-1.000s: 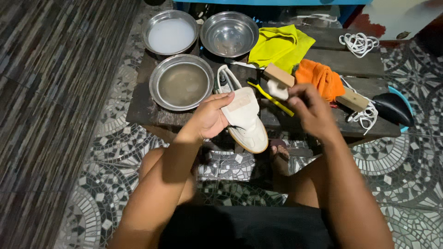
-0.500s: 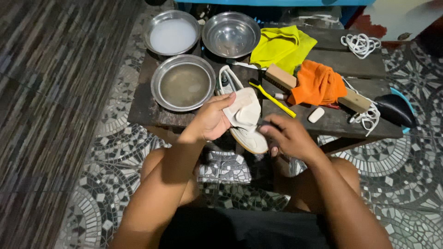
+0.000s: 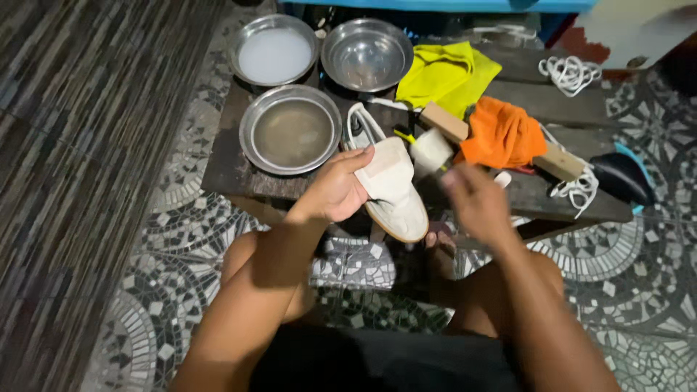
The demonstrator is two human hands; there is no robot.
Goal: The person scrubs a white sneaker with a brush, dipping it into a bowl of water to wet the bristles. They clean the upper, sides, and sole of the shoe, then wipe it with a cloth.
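Left hand: the left hand (image 3: 340,190) is clamped on a white low-top canvas shoe with a tan rubber sole (image 3: 392,190), fingers wrapped over its side and upper.
Shoe: tilted, toe pointing down toward the person and past the near edge of the dark wooden tabletop (image 3: 232,163), heel end up over the tabletop; it lies just right of the left hand and touches it.
Right hand: the right hand (image 3: 475,199) is blurred, just right of the shoe and apart from it; whether its fingers are spread or closed I cannot tell.
Near the right hand: a crumpled orange cloth (image 3: 502,136) lying over a wooden-backed brush (image 3: 557,160), and a white cylindrical object (image 3: 431,151) just beyond the shoe.
Farther back: a yellow cloth (image 3: 443,74), and three round steel bowls, one with milky liquid (image 3: 274,51), one bare (image 3: 367,52), one with murky water (image 3: 291,131).
Right side: coiled white laces (image 3: 570,72).
Floor: patterned mosaic tile floor (image 3: 617,254).
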